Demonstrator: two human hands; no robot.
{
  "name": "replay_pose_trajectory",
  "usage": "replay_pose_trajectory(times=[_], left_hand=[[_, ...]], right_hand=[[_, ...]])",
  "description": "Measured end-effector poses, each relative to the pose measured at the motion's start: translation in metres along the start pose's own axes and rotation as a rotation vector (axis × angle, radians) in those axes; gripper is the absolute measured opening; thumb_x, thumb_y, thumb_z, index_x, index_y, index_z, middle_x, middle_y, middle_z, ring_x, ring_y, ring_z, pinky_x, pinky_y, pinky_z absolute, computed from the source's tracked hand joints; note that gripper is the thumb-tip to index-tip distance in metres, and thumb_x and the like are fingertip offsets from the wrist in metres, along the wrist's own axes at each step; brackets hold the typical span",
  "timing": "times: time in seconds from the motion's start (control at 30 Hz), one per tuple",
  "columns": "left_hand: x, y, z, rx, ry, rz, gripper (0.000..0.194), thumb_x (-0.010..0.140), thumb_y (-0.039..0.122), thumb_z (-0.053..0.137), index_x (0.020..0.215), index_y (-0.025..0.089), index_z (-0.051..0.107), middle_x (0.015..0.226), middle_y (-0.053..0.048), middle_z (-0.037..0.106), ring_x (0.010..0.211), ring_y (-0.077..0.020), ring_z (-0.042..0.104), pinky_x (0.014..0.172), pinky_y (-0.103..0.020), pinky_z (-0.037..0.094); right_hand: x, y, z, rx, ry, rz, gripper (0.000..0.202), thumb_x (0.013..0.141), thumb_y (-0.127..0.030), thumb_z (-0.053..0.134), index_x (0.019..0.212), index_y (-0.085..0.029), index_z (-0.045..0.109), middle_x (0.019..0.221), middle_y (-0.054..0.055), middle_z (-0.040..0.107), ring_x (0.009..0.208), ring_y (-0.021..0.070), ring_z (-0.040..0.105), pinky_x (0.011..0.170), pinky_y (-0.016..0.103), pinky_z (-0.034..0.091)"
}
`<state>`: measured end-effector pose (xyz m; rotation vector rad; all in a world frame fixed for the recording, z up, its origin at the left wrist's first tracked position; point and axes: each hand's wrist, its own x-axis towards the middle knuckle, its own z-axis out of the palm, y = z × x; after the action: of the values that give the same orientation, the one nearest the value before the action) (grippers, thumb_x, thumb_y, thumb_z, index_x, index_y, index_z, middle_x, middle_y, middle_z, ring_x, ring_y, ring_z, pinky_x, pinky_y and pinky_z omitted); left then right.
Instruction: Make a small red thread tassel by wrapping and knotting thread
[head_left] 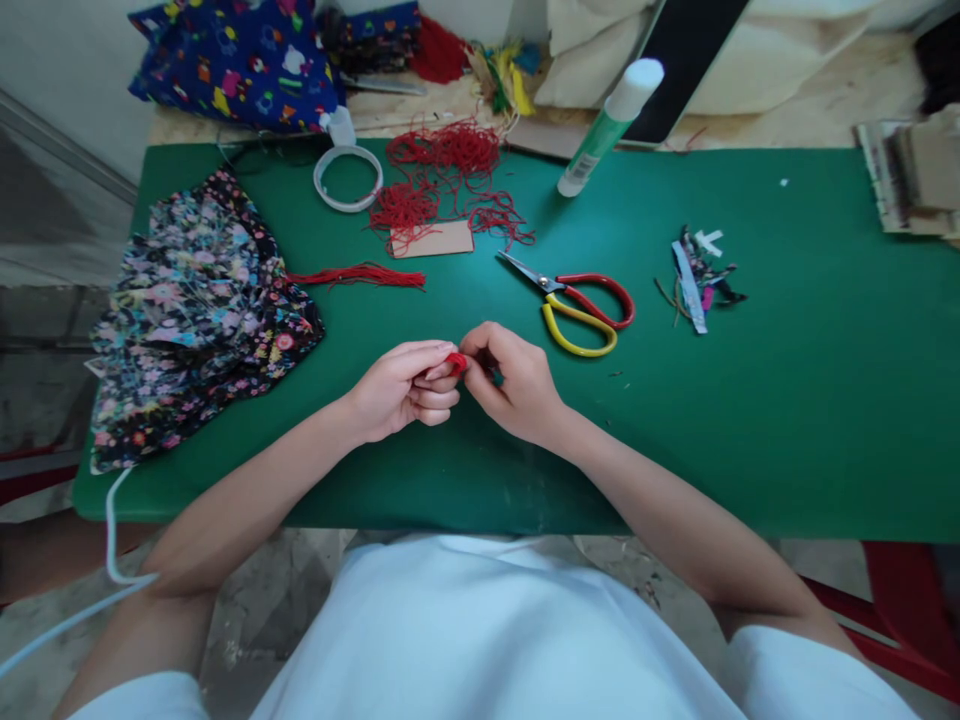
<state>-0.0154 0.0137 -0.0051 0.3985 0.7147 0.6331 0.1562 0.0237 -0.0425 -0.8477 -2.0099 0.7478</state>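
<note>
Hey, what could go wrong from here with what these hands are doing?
The red piece in the left hand looks small, so it could slip. The scissors lie near the right hand, which might knock them. The loose red threads lie heaped and may tangle.

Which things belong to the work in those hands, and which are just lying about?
Likely involved:
red piece between left hand and right hand
matching red threads
red tassel
perhaps nearby scissors

Seemingly lying about:
scraps
white ring
blue patterned cloth
</note>
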Motion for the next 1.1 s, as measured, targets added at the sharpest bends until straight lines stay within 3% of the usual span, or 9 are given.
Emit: replay_pose_trajectory(times=[0.27, 0.43, 0.7, 0.93, 1.1], left_hand=[[-0.002, 0.001, 0.002, 0.014, -0.024, 0.002, 0.038, 0.094, 0.019, 0.040, 0.057, 0.016, 0.038, 0.053, 0.008, 0.021, 0.042, -0.0039, 0.015, 0.039, -0.013, 0.024], [-0.007, 0.008, 0.003, 0.039, -0.068, 0.019, 0.037, 0.093, 0.021, 0.042, 0.056, 0.017, 0.036, 0.054, 0.008, 0.019, 0.043, -0.0040, 0.014, 0.039, -0.013, 0.024], [-0.020, 0.024, 0.003, 0.087, -0.113, 0.052, 0.041, 0.088, 0.028, 0.057, 0.056, 0.017, 0.033, 0.054, 0.008, 0.018, 0.043, -0.0031, 0.016, 0.040, -0.013, 0.026], [-0.028, 0.038, 0.006, 0.083, -0.042, 0.083, 0.043, 0.085, 0.023, 0.055, 0.055, 0.019, 0.025, 0.054, 0.008, 0.013, 0.041, -0.0024, 0.013, 0.036, -0.012, 0.026], [-0.027, 0.038, 0.006, 0.085, 0.065, 0.073, 0.040, 0.086, 0.021, 0.052, 0.056, 0.020, 0.025, 0.056, 0.008, 0.010, 0.041, -0.0023, 0.010, 0.033, -0.011, 0.025]], right_hand=[[0.002, 0.002, -0.005, 0.033, 0.046, 0.149, 0.011, 0.088, -0.012, 0.048, 0.083, -0.021, 0.043, 0.075, 0.000, 0.057, 0.058, 0.0086, 0.045, 0.055, 0.023, 0.038], [0.005, 0.004, -0.009, 0.090, 0.055, 0.224, 0.011, 0.088, -0.016, 0.049, 0.082, -0.022, 0.042, 0.066, -0.004, 0.051, 0.052, 0.0077, 0.042, 0.051, 0.023, 0.035], [0.009, 0.009, -0.015, 0.329, 0.003, 0.437, 0.014, 0.089, -0.026, 0.053, 0.080, -0.022, 0.043, 0.064, -0.004, 0.051, 0.049, 0.0068, 0.043, 0.047, 0.022, 0.031], [0.013, 0.016, -0.015, 0.610, -0.017, 0.565, 0.022, 0.083, -0.031, 0.063, 0.078, -0.022, 0.043, 0.065, -0.004, 0.054, 0.047, 0.0047, 0.042, 0.042, 0.018, 0.033], [0.012, 0.019, -0.017, 0.485, -0.069, 0.552, 0.018, 0.086, -0.030, 0.058, 0.079, -0.022, 0.044, 0.064, -0.004, 0.055, 0.045, 0.0064, 0.045, 0.043, 0.021, 0.034]])
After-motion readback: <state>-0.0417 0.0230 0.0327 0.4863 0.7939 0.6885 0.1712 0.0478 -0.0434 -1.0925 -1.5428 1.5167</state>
